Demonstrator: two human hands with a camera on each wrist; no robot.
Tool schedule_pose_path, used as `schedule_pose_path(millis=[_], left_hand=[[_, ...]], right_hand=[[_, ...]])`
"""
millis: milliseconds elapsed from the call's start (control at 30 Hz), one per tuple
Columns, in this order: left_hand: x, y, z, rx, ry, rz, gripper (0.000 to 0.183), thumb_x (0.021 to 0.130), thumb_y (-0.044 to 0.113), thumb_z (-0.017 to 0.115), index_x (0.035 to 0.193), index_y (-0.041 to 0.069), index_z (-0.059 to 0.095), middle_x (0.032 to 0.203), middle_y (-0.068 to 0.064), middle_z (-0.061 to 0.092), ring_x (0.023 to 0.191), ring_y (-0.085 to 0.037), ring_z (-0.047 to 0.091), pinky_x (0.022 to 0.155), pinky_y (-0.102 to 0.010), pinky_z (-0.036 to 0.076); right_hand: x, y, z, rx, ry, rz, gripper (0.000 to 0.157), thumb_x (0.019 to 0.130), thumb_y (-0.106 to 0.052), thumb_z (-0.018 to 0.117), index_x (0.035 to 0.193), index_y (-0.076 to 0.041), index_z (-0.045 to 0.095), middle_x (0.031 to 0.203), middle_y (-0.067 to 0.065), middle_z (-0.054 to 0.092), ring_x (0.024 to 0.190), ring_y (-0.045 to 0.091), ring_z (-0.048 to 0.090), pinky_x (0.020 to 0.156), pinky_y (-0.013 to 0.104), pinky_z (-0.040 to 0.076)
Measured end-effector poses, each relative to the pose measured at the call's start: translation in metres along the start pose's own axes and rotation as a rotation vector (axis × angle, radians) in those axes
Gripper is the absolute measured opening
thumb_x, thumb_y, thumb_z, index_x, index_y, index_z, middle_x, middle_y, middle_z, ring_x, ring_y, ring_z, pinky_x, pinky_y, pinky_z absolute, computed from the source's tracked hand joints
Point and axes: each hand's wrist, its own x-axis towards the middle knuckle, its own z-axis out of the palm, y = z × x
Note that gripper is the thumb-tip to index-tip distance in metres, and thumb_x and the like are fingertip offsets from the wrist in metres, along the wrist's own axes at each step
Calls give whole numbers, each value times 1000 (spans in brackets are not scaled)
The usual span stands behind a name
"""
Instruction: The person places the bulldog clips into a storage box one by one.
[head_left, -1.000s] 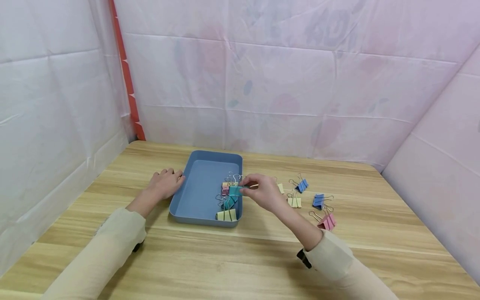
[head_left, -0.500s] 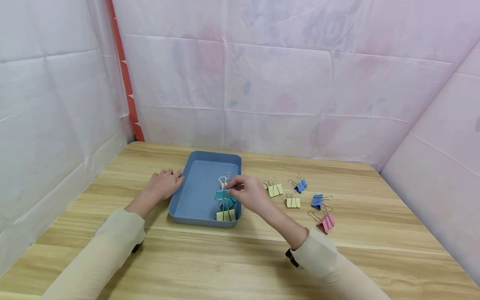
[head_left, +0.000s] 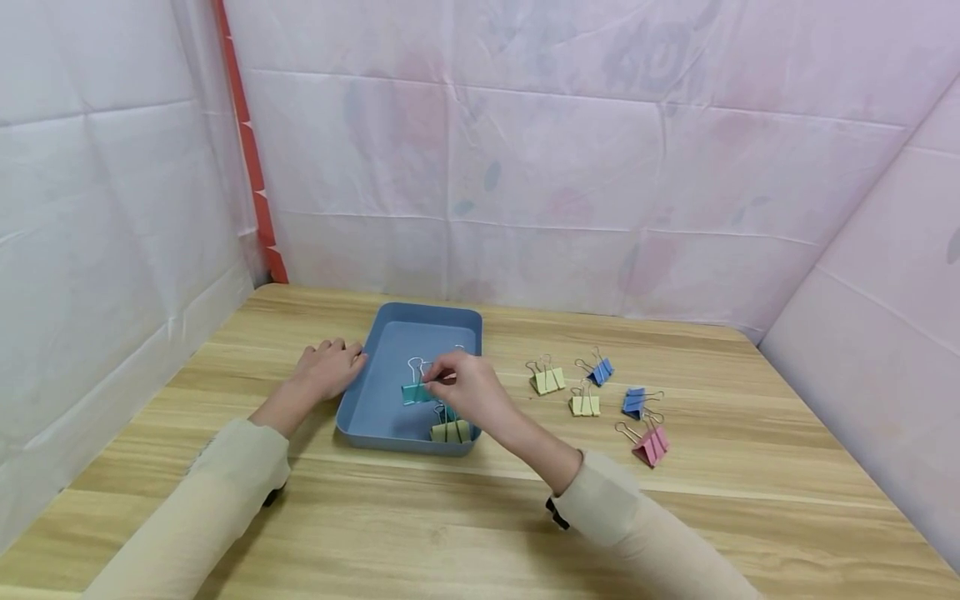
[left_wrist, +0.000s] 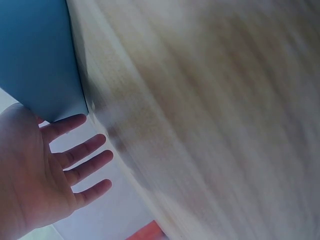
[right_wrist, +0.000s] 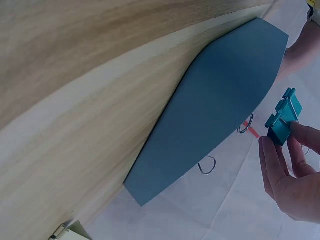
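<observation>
A teal binder clip [head_left: 415, 393] is pinched between the thumb and fingers of my right hand [head_left: 471, 387], above the inside of the blue-grey tray [head_left: 408, 312]. The right wrist view shows the same teal binder clip [right_wrist: 286, 116] beyond the tray wall. My left hand [head_left: 330, 368] rests at the tray's left side; in the left wrist view its fingers [left_wrist: 82, 150] are straight and spread, with one touching the tray wall. In the tray's near right corner lies a yellow binder clip [head_left: 450, 431], with another teal clip partly hidden behind it.
Right of the tray, on the wooden table [head_left: 420, 525], lie two yellow binder clips [head_left: 549, 380], two blue binder clips [head_left: 600, 371] and a pink binder clip [head_left: 652, 446]. White cloth walls [head_left: 525, 167] stand behind and at both sides.
My right hand has carried the teal clip leftward, from the tray's right rim to over its middle. The left hand has stayed at the tray's side.
</observation>
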Motion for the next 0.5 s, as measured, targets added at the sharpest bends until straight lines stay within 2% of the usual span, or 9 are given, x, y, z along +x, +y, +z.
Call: schedule_pose_path(millis=[300, 500], left_hand=[[1, 1, 0, -10, 1, -15, 52, 99, 33, 28, 136, -1, 41, 133, -28, 38, 121, -45, 33, 95, -61, 24], [1, 0, 1, -2, 1, -10, 52, 99, 33, 28, 136, -1, 40, 133, -28, 38, 121, -45, 33, 94, -61, 25]], right_hand=[[4, 3, 6, -26, 12, -47, 7, 81, 0, 66, 79, -7, 68, 84, 2, 62, 76, 12, 61, 67, 18, 49], [6, 3, 8, -38, -6, -48, 6, 81, -1, 67, 79, -6, 68, 81, 2, 64, 73, 11, 60, 64, 17, 48]])
